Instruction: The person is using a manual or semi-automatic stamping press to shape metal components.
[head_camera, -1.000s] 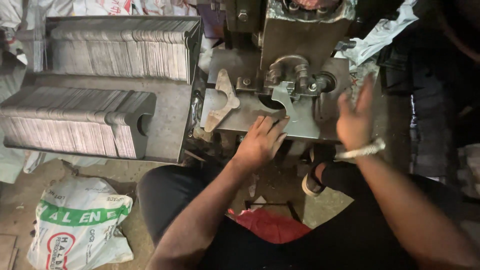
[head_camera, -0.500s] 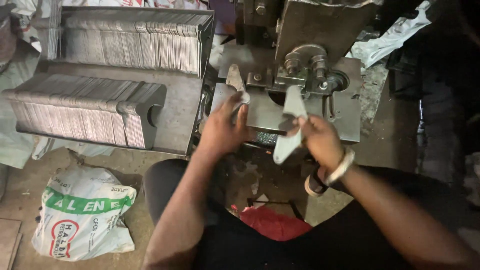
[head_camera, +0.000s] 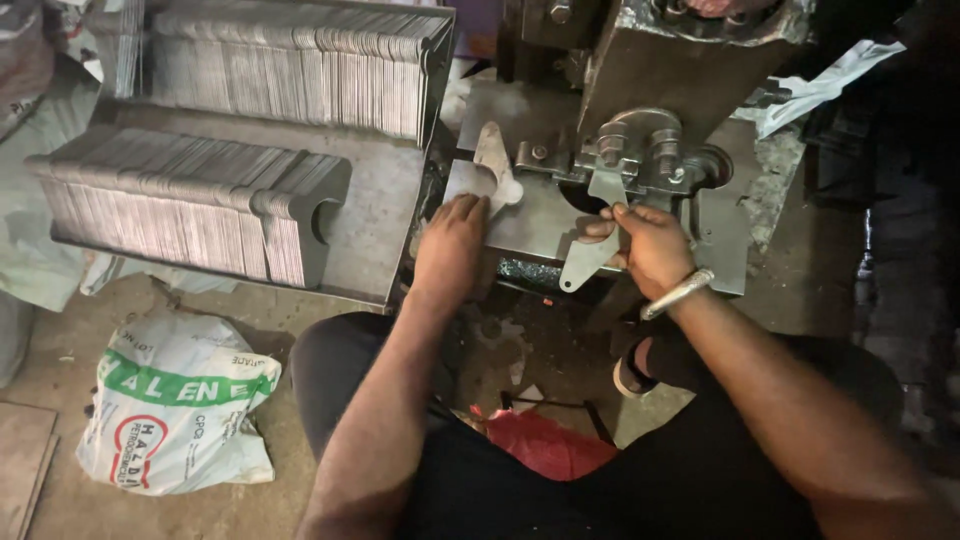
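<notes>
Flat metal blank (head_camera: 590, 255) is pinched in the right hand (head_camera: 650, 250), top end fed under the press die (head_camera: 640, 150). Left hand (head_camera: 450, 245) is laid flat, holding nothing, on the press bed (head_camera: 530, 225) beside a second blank (head_camera: 495, 170). Fingers could be crushed if the die is cycled while so near; a tilted blank could be mis-punched

One head-worn view looks steeply down from close above at the worktop (head_camera: 385, 215), both forearms below.

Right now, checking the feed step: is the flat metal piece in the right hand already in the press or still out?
Partly in. The right hand grips the flat metal piece; its upper end sits under the press clamp, its lower end hangs out.
</notes>
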